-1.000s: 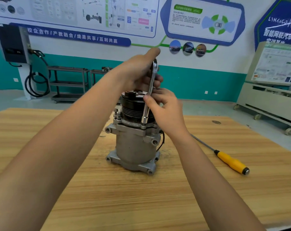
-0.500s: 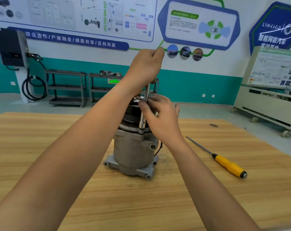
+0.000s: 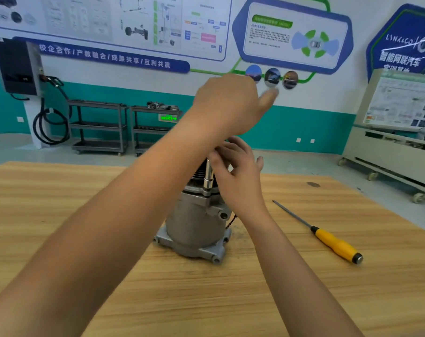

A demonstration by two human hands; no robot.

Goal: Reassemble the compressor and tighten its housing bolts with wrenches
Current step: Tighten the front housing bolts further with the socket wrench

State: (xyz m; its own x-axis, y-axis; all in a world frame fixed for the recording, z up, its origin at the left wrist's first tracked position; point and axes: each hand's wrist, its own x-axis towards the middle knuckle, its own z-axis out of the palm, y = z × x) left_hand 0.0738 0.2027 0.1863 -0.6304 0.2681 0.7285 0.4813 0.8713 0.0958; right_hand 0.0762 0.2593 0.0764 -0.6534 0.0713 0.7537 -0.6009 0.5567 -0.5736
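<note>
Since the prior frame the left hand (image 3: 227, 103) has swung rightward. It is blurred, back to camera, and its grip cannot be determined. The table (image 3: 60, 190) bears the compressor (image 3: 194, 222) upright at centre. The right hand (image 3: 238, 176) pinches the wrench (image 3: 208, 177), which stands vertical with its socket at the compressor's upper flange. The screwdriver (image 3: 335, 244) lies apart to the right.

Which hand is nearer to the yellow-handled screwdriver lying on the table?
The right hand. It is low beside the compressor, on the side where the screwdriver lies. The left hand is raised above the compressor, higher and farther from the screwdriver.
</note>
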